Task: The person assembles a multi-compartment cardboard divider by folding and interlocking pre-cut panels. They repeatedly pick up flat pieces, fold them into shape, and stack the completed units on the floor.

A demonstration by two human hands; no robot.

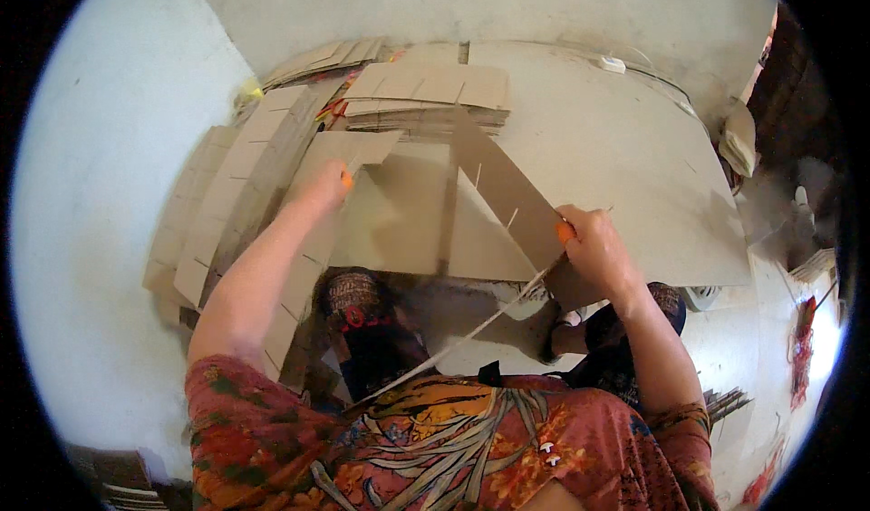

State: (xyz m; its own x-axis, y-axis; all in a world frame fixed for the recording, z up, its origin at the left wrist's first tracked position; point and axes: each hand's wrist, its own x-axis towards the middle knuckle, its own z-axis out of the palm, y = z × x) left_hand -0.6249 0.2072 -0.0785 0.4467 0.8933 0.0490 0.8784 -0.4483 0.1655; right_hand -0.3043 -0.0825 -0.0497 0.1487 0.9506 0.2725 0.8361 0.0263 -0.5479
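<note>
My right hand (595, 250) grips the near end of a brown slotted cardboard strip (503, 171), which stands tilted on edge over the table and reaches away to the far left. On the left, my left hand (328, 185) is closed at the edge of another slotted cardboard piece (373, 147), its fingertips partly hidden. An orange cover sits on a digit of each hand. Behind these, a stack of slotted cardboard sheets (426, 85) lies flat. Long rows of slotted cardboard (237, 180) lean along my left side.
The pale tabletop (625, 149) extends to the right. A white socket block with a cable (613, 64) lies by the back wall. More cardboard (331, 56) sits at the far left corner. A pale cord or strip (462, 339) runs slantwise above my lap. My knees are under the table's near edge.
</note>
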